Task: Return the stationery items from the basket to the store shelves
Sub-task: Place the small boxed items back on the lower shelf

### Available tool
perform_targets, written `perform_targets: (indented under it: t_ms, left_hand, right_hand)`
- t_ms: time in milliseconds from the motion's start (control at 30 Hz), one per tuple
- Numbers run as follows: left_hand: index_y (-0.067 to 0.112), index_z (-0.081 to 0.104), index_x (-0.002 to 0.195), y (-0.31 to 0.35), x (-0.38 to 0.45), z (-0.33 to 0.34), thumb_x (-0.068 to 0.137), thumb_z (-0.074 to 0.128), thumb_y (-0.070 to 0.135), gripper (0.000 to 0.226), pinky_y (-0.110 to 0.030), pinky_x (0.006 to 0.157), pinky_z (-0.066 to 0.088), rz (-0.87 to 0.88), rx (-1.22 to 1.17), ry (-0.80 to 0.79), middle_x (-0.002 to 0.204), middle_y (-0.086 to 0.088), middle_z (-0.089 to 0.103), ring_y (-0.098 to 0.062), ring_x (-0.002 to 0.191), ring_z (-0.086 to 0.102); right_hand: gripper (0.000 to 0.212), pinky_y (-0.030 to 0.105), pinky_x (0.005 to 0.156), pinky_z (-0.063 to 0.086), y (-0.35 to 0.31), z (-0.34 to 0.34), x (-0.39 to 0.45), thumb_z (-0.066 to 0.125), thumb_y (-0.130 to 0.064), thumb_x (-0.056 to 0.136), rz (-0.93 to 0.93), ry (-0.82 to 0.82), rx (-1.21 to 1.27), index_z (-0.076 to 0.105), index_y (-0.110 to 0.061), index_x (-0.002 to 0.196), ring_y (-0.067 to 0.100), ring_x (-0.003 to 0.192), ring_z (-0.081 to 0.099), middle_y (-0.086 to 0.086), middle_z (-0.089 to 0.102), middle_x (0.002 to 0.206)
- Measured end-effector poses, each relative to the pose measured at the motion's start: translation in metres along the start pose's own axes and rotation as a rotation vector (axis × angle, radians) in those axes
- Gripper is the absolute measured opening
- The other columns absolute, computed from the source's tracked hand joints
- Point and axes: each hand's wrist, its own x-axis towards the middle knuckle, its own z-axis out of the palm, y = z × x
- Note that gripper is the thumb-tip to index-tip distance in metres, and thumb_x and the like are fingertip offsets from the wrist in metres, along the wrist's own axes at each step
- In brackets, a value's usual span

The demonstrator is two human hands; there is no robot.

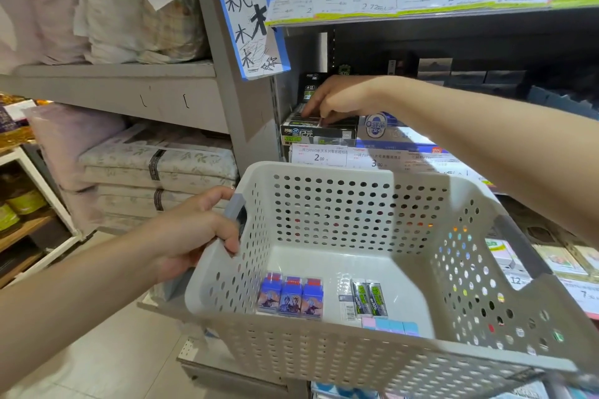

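With the left hand [194, 230] gripping the basket [405, 363] handle and the right hand [337, 100] fingertips-down on the black display box [319, 133] on the shelf, the 3 blue erasers [290, 296] stand upright below, nearer the left hand.

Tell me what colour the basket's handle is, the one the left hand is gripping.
Grey, darker than the pale off-white perforated basket; the handle shows best in the head view, above the left hand.
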Motion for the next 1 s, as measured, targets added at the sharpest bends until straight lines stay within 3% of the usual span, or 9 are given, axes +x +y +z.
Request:
perform_targets:
  t_ms: [167, 233, 333, 467, 567, 733, 833, 900, 1000]
  left_hand:
    - [0.020, 0.057, 0.099, 0.002, -0.002, 0.001, 0.068, 0.052, -0.021, 0.052, -0.043, 0.066, 0.055, 0.003, 0.003, 0.020, 0.097, -0.025, 0.066, -0.041, 0.084, 0.063]
    - [0.019, 0.057, 0.098, 0.002, -0.002, 0.001, 0.063, 0.056, -0.020, 0.053, -0.045, 0.068, 0.056, 0.002, 0.011, 0.019, 0.095, -0.024, 0.066, -0.040, 0.082, 0.064]
    - [0.018, 0.057, 0.099, 0.002, -0.004, 0.000, 0.062, 0.056, -0.021, 0.053, -0.042, 0.063, 0.055, 0.004, 0.012, 0.018, 0.089, -0.023, 0.067, -0.039, 0.078, 0.064]
    - [0.018, 0.057, 0.100, 0.000, -0.006, -0.003, 0.065, 0.054, -0.021, 0.053, -0.041, 0.064, 0.055, 0.013, 0.008, 0.022, 0.079, -0.018, 0.068, -0.036, 0.074, 0.064]
    - [0.018, 0.057, 0.103, -0.001, -0.007, -0.004, 0.069, 0.050, -0.021, 0.052, -0.038, 0.060, 0.054, 0.018, 0.000, 0.017, 0.071, -0.014, 0.070, -0.033, 0.070, 0.065]
    - [0.018, 0.057, 0.104, -0.002, -0.008, -0.003, 0.060, 0.056, -0.020, 0.059, -0.042, 0.065, 0.053, 0.011, -0.007, 0.033, 0.070, -0.019, 0.065, -0.037, 0.069, 0.063]
    - [0.020, 0.059, 0.101, -0.003, -0.008, -0.001, 0.048, 0.059, -0.014, 0.063, -0.048, 0.070, 0.053, 0.001, -0.002, 0.047, 0.076, -0.022, 0.064, -0.039, 0.071, 0.064]
    - [0.022, 0.060, 0.100, -0.003, -0.008, 0.000, 0.044, 0.059, -0.011, 0.064, -0.053, 0.075, 0.052, 0.006, 0.012, 0.046, 0.077, -0.023, 0.064, -0.039, 0.072, 0.064]
    - [0.021, 0.059, 0.100, -0.002, -0.007, 0.002, 0.062, 0.055, -0.020, 0.055, -0.054, 0.078, 0.051, 0.011, 0.031, 0.041, 0.070, -0.019, 0.065, -0.038, 0.071, 0.063]
  right_hand:
    - [0.037, 0.033, 0.100, 0.048, 0.001, 0.001, -0.006, 0.048, 0.003, 0.090, -0.029, 0.024, -0.107, 0.060, -0.004, 0.124, 0.029, 0.120, 0.055, 0.014, 0.058, 0.129]
    - [0.040, 0.026, 0.095, 0.049, -0.003, 0.003, -0.010, 0.042, 0.005, 0.091, -0.047, 0.062, -0.180, 0.056, -0.004, 0.128, 0.028, 0.123, 0.051, 0.013, 0.053, 0.132]
    - [0.042, 0.029, 0.098, 0.043, -0.006, 0.008, -0.018, 0.042, -0.002, 0.091, -0.187, 0.287, -0.359, 0.053, -0.008, 0.130, 0.024, 0.122, 0.050, 0.010, 0.052, 0.133]
    - [0.022, 0.028, 0.074, 0.052, -0.006, 0.024, -0.056, 0.049, -0.008, 0.085, -0.445, 0.595, -0.241, 0.068, -0.014, 0.093, 0.012, 0.080, 0.061, -0.002, 0.064, 0.088]
    - [0.016, 0.009, 0.055, 0.041, -0.009, 0.039, -0.101, 0.052, -0.009, 0.082, -0.495, 0.446, -0.242, 0.066, -0.016, 0.076, 0.001, 0.059, 0.054, -0.011, 0.059, 0.067]
    - [0.013, 0.010, 0.053, 0.036, 0.002, 0.071, -0.132, 0.056, -0.012, 0.081, -0.241, -0.067, -0.514, 0.068, -0.012, 0.077, 0.003, 0.050, 0.048, -0.003, 0.062, 0.064]
    - [0.017, 0.021, 0.069, 0.046, 0.013, 0.095, -0.131, 0.059, -0.018, 0.084, -0.069, -0.408, -0.624, 0.066, -0.012, 0.099, 0.010, 0.069, 0.054, -0.005, 0.060, 0.078]
    - [0.037, 0.028, 0.080, 0.050, 0.025, 0.112, -0.126, 0.064, -0.024, 0.083, 0.014, -0.518, -0.689, 0.057, -0.013, 0.118, 0.018, 0.088, 0.058, -0.003, 0.060, 0.096]
    - [0.075, 0.038, 0.085, 0.054, 0.043, 0.136, -0.118, 0.075, -0.040, 0.074, 0.146, -0.607, -0.755, 0.040, -0.012, 0.133, 0.028, 0.103, 0.061, 0.007, 0.054, 0.123]
